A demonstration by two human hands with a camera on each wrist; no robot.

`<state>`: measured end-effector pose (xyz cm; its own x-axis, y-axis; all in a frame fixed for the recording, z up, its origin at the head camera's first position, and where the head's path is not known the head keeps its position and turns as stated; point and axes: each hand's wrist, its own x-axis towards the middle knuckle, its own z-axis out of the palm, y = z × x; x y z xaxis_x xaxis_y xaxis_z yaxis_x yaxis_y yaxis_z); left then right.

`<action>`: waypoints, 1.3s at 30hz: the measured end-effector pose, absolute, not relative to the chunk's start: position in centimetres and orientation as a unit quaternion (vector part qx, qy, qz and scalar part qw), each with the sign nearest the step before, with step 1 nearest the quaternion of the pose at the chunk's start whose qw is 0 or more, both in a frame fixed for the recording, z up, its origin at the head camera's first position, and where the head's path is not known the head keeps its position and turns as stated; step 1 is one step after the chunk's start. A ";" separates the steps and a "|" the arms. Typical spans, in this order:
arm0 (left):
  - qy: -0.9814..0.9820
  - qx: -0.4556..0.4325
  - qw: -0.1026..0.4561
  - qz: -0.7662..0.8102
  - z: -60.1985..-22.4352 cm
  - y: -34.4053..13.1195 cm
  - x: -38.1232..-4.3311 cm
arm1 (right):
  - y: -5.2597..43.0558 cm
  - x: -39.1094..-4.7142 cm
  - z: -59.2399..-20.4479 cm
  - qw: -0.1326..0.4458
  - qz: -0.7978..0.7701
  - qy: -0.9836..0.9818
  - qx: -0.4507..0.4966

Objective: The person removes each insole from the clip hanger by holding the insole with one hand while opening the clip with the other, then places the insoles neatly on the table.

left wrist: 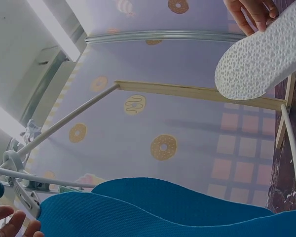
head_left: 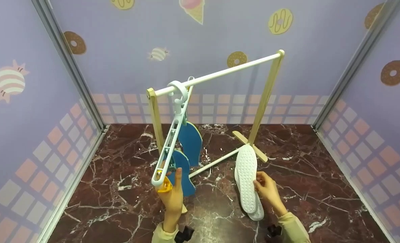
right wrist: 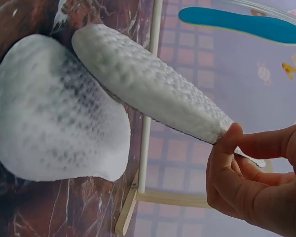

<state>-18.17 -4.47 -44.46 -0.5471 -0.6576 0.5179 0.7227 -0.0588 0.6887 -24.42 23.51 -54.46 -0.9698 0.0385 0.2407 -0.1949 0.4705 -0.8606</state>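
My right hand [head_left: 268, 189] pinches the edge of a white textured insole [head_left: 246, 179], which stands tilted above the table. A second white insole [right wrist: 54, 113] is partly behind it in the head view. At the near end of a pale clip hanger [head_left: 177, 126], my left hand [head_left: 173, 195] has its thumb raised beside an orange clip [head_left: 165, 185]. Loosely bent fingers [left wrist: 12, 224] show in the left wrist view, with no clear grip on anything. Two blue insoles [head_left: 190, 143] hang from clips under the hanger.
The hanger hooks over the white rail [head_left: 220, 72] of a wooden stand with posts [head_left: 266, 98] and a low crossbar [head_left: 217, 163]. The stand is on a dark red marbled table [head_left: 119, 162]. Patterned purple walls [head_left: 125, 74] enclose the sides and back.
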 end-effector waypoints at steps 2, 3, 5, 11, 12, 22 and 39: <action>-0.504 -0.023 0.470 -0.724 -44.4 -4.5 -18.1 | 23.6 -24.4 -54.5 0.117 0.504 -0.855 0.046; -0.508 -0.018 0.470 -0.722 -44.4 -4.5 -18.1 | 23.7 -24.4 -54.6 0.117 0.500 -0.857 0.046; -0.515 -0.007 0.465 -0.720 -44.3 -4.5 -18.1 | 23.9 -24.5 -54.6 0.120 0.491 -0.861 0.046; -0.531 0.012 0.460 -0.712 -44.3 -4.5 -18.1 | 24.6 -24.7 -55.0 0.114 0.472 -0.873 0.033; -0.531 0.010 0.459 -0.713 -44.3 -4.5 -18.1 | 24.7 -24.8 -55.1 0.111 0.469 -0.875 0.030; -0.516 -0.012 0.464 -0.720 -44.4 -4.6 -18.1 | 25.2 -25.3 -55.6 0.078 0.460 -0.884 0.003; -0.521 0.000 0.471 -0.712 -44.3 -4.5 -18.1 | 24.9 -25.7 -56.9 0.075 0.433 -0.898 0.035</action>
